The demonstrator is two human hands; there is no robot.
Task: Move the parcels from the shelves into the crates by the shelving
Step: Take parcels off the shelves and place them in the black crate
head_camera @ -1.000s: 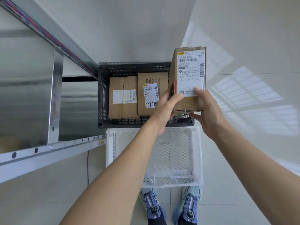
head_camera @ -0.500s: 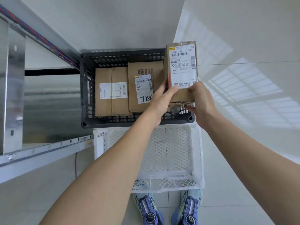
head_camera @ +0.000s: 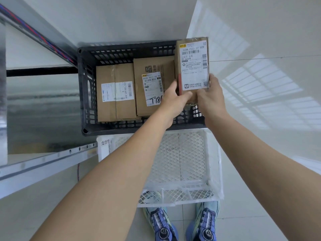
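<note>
Both my hands, left hand (head_camera: 175, 100) and right hand (head_camera: 209, 98), clamp a parcel (head_camera: 192, 65) over the black crate's (head_camera: 83, 94) right end; lowered crooked, it may jam against the neighbouring box (head_camera: 152, 70).

Parcel storeroom or sorting depot, bare metal shelving (head_camera: 43, 159) left of the hands, plastic crates beneath them — black crate (head_camera: 86, 94) holding labelled cardboard parcels (head_camera: 115, 94), white crate (head_camera: 213, 164) — glossy tiled floor (head_camera: 269, 136).
</note>
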